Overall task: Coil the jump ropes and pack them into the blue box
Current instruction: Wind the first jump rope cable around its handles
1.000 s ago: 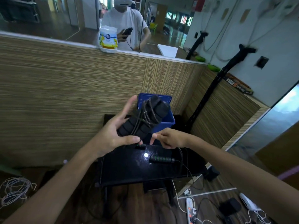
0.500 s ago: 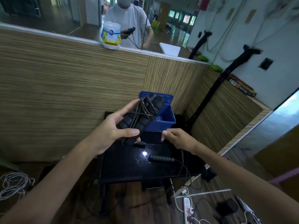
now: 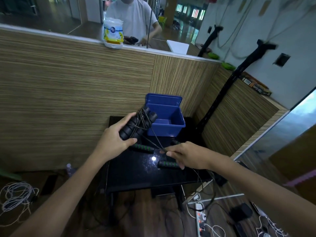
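My left hand (image 3: 112,141) grips two black foam handles of a jump rope (image 3: 136,124), held side by side with thin black cord wound around them. Two taut strands run from the bundle down to my right hand (image 3: 184,155), which pinches the cord between thumb and fingers. The blue box (image 3: 166,124) stands open and looks empty at the back of the black table (image 3: 136,175), just right of the bundle. A second rope's handles with green rings lie on the table: one (image 3: 142,148) below my left hand, another (image 3: 168,164) under my right hand.
A wood-panelled wall with a mirror above rises right behind the table. A wipes pack (image 3: 113,34) sits on the ledge. A black stand (image 3: 227,93) leans at the right. Loose cables (image 3: 15,194) and a power strip (image 3: 201,218) lie on the floor.
My left hand lowered the wrapped handles a little toward the table. My right hand dropped down and to the right, taking hold of the cord and pulling it taut.
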